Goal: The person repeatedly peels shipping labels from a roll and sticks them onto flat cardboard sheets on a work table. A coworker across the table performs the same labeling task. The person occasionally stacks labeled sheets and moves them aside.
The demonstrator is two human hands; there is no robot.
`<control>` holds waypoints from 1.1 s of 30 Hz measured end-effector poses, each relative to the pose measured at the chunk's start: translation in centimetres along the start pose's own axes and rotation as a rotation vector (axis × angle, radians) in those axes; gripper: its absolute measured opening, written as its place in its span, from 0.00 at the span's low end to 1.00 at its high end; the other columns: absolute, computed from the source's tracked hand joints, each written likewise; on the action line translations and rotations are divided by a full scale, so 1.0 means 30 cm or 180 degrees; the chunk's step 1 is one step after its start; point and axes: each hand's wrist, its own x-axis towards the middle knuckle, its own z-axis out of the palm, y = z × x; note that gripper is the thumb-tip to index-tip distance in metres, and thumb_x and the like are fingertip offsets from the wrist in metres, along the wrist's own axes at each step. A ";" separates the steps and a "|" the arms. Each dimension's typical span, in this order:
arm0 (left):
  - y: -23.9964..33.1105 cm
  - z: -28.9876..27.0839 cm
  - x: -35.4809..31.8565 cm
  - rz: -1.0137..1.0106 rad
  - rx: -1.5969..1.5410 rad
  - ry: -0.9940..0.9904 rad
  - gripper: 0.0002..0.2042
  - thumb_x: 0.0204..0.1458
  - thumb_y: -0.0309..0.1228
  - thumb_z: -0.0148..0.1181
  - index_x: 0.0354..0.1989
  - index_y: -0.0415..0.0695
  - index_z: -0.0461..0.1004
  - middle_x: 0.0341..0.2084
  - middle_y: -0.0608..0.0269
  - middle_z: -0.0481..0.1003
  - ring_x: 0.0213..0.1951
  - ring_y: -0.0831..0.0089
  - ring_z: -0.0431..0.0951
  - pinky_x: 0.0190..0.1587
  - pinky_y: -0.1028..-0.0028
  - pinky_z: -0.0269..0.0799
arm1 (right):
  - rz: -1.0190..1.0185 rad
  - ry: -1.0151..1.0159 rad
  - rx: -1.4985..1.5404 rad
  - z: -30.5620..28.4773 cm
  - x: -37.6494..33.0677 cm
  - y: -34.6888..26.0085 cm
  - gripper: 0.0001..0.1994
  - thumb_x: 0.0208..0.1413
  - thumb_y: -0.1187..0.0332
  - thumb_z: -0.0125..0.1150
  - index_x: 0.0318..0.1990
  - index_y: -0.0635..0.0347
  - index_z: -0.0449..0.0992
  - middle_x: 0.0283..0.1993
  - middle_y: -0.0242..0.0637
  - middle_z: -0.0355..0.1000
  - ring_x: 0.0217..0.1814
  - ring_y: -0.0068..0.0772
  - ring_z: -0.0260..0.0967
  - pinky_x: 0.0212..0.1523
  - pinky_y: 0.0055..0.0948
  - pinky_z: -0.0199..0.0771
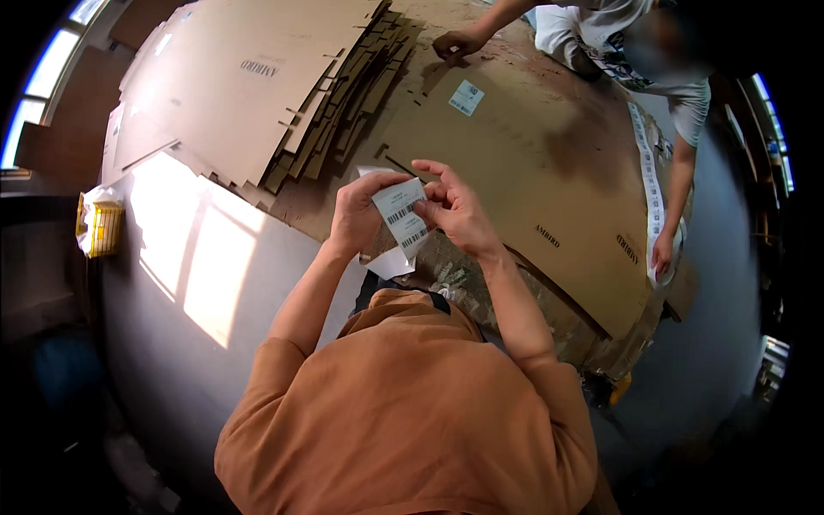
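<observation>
Both hands were raised over the near edge of a big flat cardboard sheet [549,163]. Left hand [359,213] pinched a white barcode label [402,216] by its left edge, thumb on top. Right hand [457,209] pinched the same label at its right upper edge, fingers curled and pressed together on it. The label was held tilted in the air between the two hands, just above the cardboard. A loose white backing sheet [390,262] hung below the label, under the left hand.

Another white label [466,97] was already stuck on the cardboard sheet, well apart from the hands. A tall stack of slotted flat cardboard blanks [257,94] lay to the upper left, its edge overlapping the sheet. A second person leaned in from the far side, one hand [457,43] on the cardboard, the other hand [662,255] holding a long strip of labels [648,172] along the right edge. A yellow crate [101,225] sat far left on the floor. The orange shirt [403,412] blocked the near lower view.
</observation>
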 end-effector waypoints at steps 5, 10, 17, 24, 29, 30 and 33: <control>0.102 -0.070 -0.074 -0.0393 0.0273 0.0273 0.09 0.44 0.22 0.61 0.36 0.39 0.76 0.26 0.62 0.78 0.31 0.82 0.76 0.34 0.78 0.72 | -0.0339 -0.0376 -0.0947 0.058 0.011 -0.065 0.15 0.53 0.79 0.55 0.49 0.65 0.69 0.34 0.34 0.72 0.33 0.19 0.69 0.35 0.21 0.72; 0.270 -0.172 -0.096 0.0274 0.1262 0.0512 0.05 0.44 0.24 0.63 0.30 0.40 0.77 0.20 0.68 0.76 0.25 0.85 0.73 0.28 0.82 0.70 | -0.1447 -0.0473 -0.2146 0.157 -0.010 -0.227 0.10 0.53 0.75 0.59 0.43 0.62 0.72 0.29 0.35 0.72 0.30 0.19 0.70 0.31 0.21 0.72; 0.492 -0.259 -0.127 0.1012 0.1490 0.0966 0.11 0.41 0.27 0.68 0.35 0.42 0.76 0.24 0.69 0.71 0.27 0.83 0.70 0.28 0.81 0.69 | -0.2577 -0.0645 -0.2270 0.267 -0.056 -0.392 0.06 0.50 0.78 0.61 0.37 0.62 0.75 0.30 0.34 0.73 0.31 0.21 0.71 0.32 0.20 0.71; 0.442 -0.226 -0.103 0.1582 0.1538 0.0840 0.11 0.40 0.20 0.62 0.35 0.43 0.78 0.26 0.59 0.76 0.28 0.69 0.77 0.31 0.74 0.72 | -0.3558 0.0016 -0.3090 0.260 -0.121 -0.425 0.09 0.46 0.81 0.62 0.36 0.61 0.77 0.33 0.34 0.74 0.32 0.24 0.71 0.33 0.20 0.71; 0.226 -0.159 -0.124 0.1142 0.1344 0.0583 0.14 0.35 0.16 0.57 0.33 0.41 0.78 0.28 0.58 0.76 0.31 0.63 0.77 0.34 0.72 0.73 | -0.3379 0.0418 -0.2849 0.108 -0.153 -0.412 0.09 0.45 0.81 0.62 0.35 0.60 0.76 0.33 0.36 0.72 0.31 0.31 0.71 0.32 0.22 0.71; 0.180 -0.141 -0.130 0.0992 0.1326 0.0450 0.13 0.35 0.16 0.57 0.33 0.41 0.77 0.28 0.58 0.76 0.31 0.63 0.77 0.34 0.73 0.73 | -0.3250 0.0573 -0.2829 0.076 -0.174 -0.421 0.08 0.46 0.80 0.62 0.35 0.61 0.76 0.32 0.35 0.72 0.31 0.27 0.71 0.32 0.21 0.71; 0.073 -0.060 -0.151 0.0484 0.1046 0.0107 0.12 0.36 0.15 0.55 0.31 0.40 0.77 0.27 0.58 0.75 0.31 0.63 0.76 0.33 0.72 0.72 | -0.2659 0.1187 -0.2183 -0.019 -0.237 -0.412 0.06 0.50 0.78 0.61 0.36 0.63 0.76 0.30 0.30 0.72 0.30 0.19 0.68 0.31 0.17 0.69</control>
